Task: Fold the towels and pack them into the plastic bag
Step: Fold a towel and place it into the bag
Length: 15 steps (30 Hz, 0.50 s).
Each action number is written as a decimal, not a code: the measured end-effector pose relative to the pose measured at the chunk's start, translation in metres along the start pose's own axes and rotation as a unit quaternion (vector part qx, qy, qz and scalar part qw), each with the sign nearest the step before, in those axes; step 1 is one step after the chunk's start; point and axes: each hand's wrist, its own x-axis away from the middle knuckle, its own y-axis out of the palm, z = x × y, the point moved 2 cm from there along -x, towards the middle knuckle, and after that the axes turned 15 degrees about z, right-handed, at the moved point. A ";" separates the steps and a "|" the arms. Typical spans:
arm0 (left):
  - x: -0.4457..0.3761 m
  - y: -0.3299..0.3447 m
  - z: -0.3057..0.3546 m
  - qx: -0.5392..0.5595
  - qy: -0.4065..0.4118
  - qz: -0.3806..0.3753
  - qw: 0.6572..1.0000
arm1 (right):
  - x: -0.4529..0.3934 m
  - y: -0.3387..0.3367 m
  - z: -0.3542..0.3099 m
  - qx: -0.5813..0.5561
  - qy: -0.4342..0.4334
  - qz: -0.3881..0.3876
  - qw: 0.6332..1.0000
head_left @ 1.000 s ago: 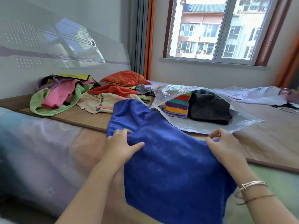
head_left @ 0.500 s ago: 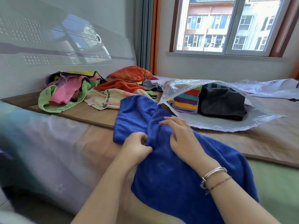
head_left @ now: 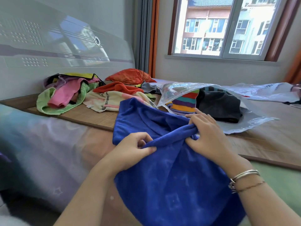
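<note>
Head view: both hands' fingers pinching blue towel (head_left: pixel 171 185) on mat-covered bed (head_left: pixel 260 144) below window (head_left: pixel 224 26)

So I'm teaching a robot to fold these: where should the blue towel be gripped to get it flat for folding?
Probably at its far hem: the blue towel is bunched in a ridge between the left hand and right hand, while the upper-left edge lies free on the bed. Come from above, pinching that edge's two corners and drawing them apart.
</note>
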 end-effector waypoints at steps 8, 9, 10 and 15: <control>0.001 0.009 0.002 -0.043 -0.016 -0.043 0.998 | 0.022 -0.070 0.026 0.174 0.113 0.108 0.972; 0.000 0.009 0.001 -0.060 -0.016 -0.031 0.998 | 0.024 -0.076 0.030 0.185 0.135 0.110 0.967; -0.002 0.010 0.000 -0.081 -0.017 -0.013 0.996 | 0.027 -0.081 0.035 0.195 0.156 0.112 0.962; -0.020 0.012 0.002 -0.075 0.001 0.218 0.973 | 0.045 -0.077 0.055 0.244 0.192 0.094 0.946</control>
